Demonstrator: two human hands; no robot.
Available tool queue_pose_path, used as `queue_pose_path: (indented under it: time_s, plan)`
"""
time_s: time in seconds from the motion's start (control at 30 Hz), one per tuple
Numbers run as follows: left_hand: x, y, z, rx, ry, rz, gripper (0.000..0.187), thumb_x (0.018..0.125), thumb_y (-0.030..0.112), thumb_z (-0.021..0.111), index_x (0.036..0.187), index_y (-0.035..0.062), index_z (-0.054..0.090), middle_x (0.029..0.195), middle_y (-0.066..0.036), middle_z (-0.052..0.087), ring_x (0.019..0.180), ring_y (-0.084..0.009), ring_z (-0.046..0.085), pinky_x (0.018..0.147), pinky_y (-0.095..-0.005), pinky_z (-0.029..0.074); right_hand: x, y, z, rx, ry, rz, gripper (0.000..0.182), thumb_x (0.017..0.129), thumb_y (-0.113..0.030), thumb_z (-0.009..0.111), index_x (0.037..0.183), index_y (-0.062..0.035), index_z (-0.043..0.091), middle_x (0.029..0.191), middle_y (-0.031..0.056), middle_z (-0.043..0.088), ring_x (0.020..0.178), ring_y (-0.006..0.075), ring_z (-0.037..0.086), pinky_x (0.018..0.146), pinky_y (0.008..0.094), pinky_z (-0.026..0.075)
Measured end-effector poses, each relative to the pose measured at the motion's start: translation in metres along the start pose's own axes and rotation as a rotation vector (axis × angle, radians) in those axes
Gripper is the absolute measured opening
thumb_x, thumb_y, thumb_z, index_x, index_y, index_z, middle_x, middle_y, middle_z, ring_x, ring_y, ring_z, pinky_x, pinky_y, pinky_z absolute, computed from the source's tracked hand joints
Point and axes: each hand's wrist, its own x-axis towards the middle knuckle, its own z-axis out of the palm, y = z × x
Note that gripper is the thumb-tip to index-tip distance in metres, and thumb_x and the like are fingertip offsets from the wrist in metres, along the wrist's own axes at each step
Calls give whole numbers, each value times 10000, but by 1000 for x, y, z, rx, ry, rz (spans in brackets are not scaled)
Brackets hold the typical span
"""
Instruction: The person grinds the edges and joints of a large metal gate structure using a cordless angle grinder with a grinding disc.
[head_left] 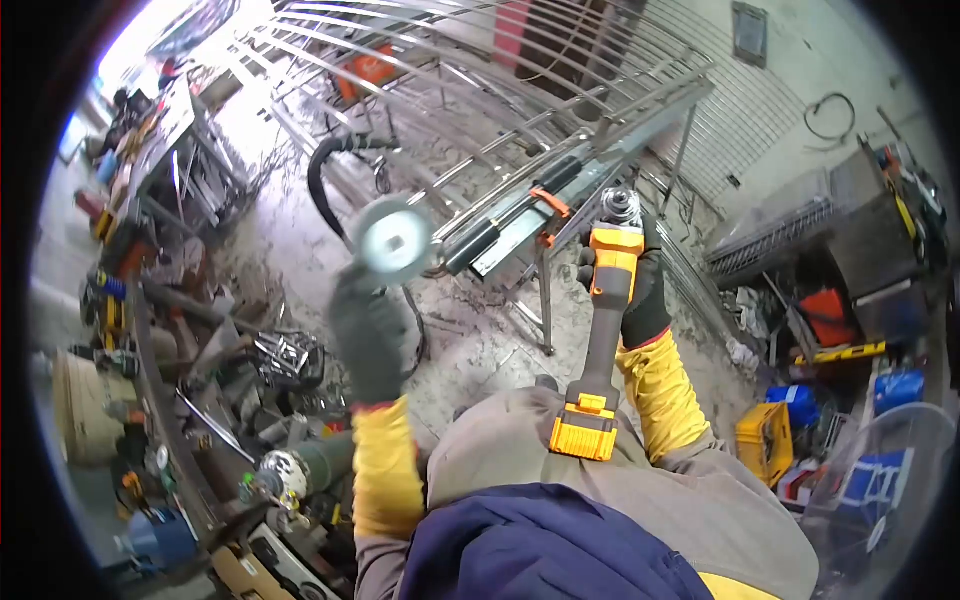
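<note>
We see the left hand (370, 335) pinching a disc (385, 258), the right hand (647, 290) gripping a grinder (604, 330).
A slack pinch could drop the disc.

Right side: yellow plastic crate (748, 432) beside blue item (797, 405); yellow spirit level (840, 353) farther back, near orange-red object (827, 315). Wall, upper right: looped dark cable (853, 118); grey rectangular panel (749, 35) higher, to left. Left edge: beige tub (85, 410). Lower left: green cylinder (328, 463), tilted, white-spattered at one end; blue container (165, 538) near cardboard box (245, 574).
</note>
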Motion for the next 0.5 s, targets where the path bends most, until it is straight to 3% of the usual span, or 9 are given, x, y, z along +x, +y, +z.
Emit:
queue_pose_path:
  time_s: [0.03, 0.07, 0.1, 0.13, 0.17, 0.2, 0.37, 0.4, 0.5]
  plan:
    - [12, 39, 46, -698, -100, -278, 270, 1052, 154, 614, 1264, 16, 707, 905, -5, 635, 696, -101, 624, 564, -268, 509, -6, -7, -3, -4, 65, -31, 773, 1083, -677, 466, 1421, 6, 598, 1196, 253, 761, 856, 385, 804, 705, 507, 710]
    - [20, 55, 93, -482, -121, -44, 249, 974, 67, 638, 1197, 20, 737, 805, 24, 613, 597, -87, 590, 517, -239, 462, -13, -14, -9, 7, 65, -66, 773, 1083, -677, 466, 1421, 6, 598, 1196, 253, 761, 856, 385, 804, 705, 507, 710]
    - [24, 63, 130, -343, -194, 61, 260, 926, 7, 615, 1141, 21, 761, 801, -18, 668, 636, -133, 654, 555, -289, 504, -21, -20, -18, -2, 111, -86, 769, 1082, -677, 469, 1421, 0, 598, 1178, 253, 768, 840, 385, 804, 702, 502, 710]
    - [35, 86, 151, -88, -83, 481, 298, 926, -11, 597, 1166, 26, 771, 780, -75, 704, 626, -197, 668, 594, -348, 529, -26, -18, -19, -20, 165, -107, 765, 1082, -678, 472, 1421, -5, 599, 1160, 253, 776, 823, 385, 804, 700, 496, 711]
    - [32, 99, 177, -100, -166, 379, 187, 947, 66, 657, 1067, 60, 801, 863, -165, 760, 738, -330, 724, 667, -423, 539, -35, -23, -22, -23, 242, -113, 763, 1075, -687, 484, 1398, -9, 621, 1124, 249, 785, 800, 388, 802, 699, 498, 708]
    - [33, 104, 203, -52, -275, 432, 185, 944, 119, 700, 1097, 90, 800, 887, -182, 735, 776, -377, 716, 665, -464, 535, -43, -28, -28, 22, 182, -85, 767, 1066, -697, 500, 1361, -5, 649, 1134, 250, 785, 808, 388, 803, 711, 510, 706]
    - [4, 112, 281, 304, -540, 915, 475, 843, 188, 783, 1317, 178, 763, 924, -156, 724, 748, -348, 700, 639, -474, 539, -75, -54, -48, 105, 174, -209, 766, 1055, -707, 518, 1378, -28, 666, 1146, 208, 784, 890, 358, 797, 738, 497, 705]
    - [2, 115, 288, 292, -570, 933, 475, 843, 188, 783, 1317, 178, 763, 924, -156, 724, 748, -348, 700, 639, -474, 539, -79, -56, -50, 105, 152, -236, 757, 1055, -706, 520, 1376, -36, 671, 1139, 199, 787, 886, 353, 796, 733, 492, 705]
    - [1, 125, 304, 217, -603, 1037, 626, 869, 152, 818, 1480, 192, 686, 1166, -177, 770, 892, -367, 752, 727, -437, 608, -90, -63, -54, 100, 206, -281, 727, 1051, -696, 541, 1366, -57, 682, 1135, 180, 790, 883, 344, 788, 716, 482, 706]
